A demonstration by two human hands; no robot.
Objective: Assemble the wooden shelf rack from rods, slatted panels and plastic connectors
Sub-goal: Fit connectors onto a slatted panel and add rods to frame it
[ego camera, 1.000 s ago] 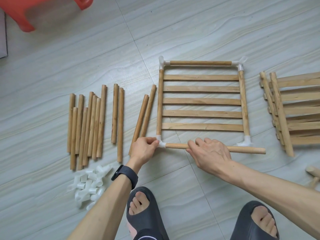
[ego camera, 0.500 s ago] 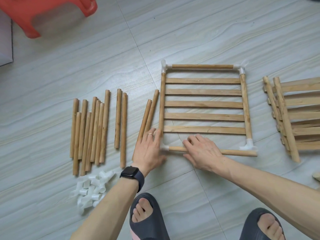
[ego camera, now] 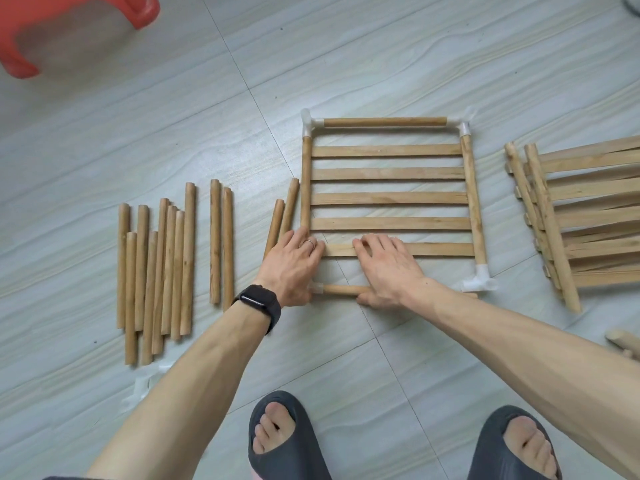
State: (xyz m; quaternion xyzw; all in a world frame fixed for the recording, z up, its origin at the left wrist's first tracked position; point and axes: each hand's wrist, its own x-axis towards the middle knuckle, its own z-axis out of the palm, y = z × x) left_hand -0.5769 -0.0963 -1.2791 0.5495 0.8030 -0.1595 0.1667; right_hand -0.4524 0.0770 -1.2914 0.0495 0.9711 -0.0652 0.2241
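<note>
Left hand [ego camera: 294,265] and right hand [ego camera: 388,268] have been slid up onto the slatted panel [ego camera: 388,199], laid flat on the floor [ego camera: 346,64]. Left is pressed over its near-left corner, fingers straight and together. Right's fingers are laid straight on the nearest slat [ego camera: 443,249], thumb tucked against the front rod [ego camera: 341,290].

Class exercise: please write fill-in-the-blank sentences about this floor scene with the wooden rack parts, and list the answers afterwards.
The left hand and right hand rest on a slatted panel with ___ flat slats. The watch on the left wrist is ___. The plastic stool at the far left is ___.
Missing words: five; black; red.
</note>
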